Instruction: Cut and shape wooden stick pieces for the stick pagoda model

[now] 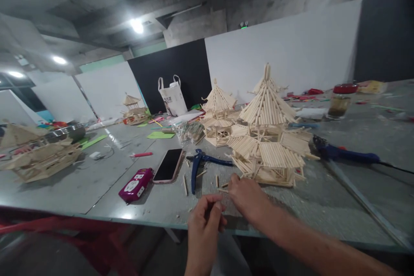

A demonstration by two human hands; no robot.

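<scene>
My left hand [207, 219] is at the table's front edge with its fingers curled and thumb pressed in; whatever it may hold is hidden. Just right of it, my right hand [247, 196] reaches low over the tabletop, fingers bent together beside the front corner of a pagoda model [280, 155] built of thin wooden sticks. A short wooden stick [223, 189] shows at the right fingertips; I cannot tell whether they grip it. Another loose stick [217, 180] is close by. Blue-handled pliers [196, 168] lie farther left, with more stick pieces around them.
A phone [168, 166] and a purple power strip [136, 184] lie left. A smaller stick pagoda [218, 112] stands behind. On the right are a blue corded tool [351, 153] and a red-lidded jar [342, 101]. More stick models, including a boat-like one [45, 159], stand left.
</scene>
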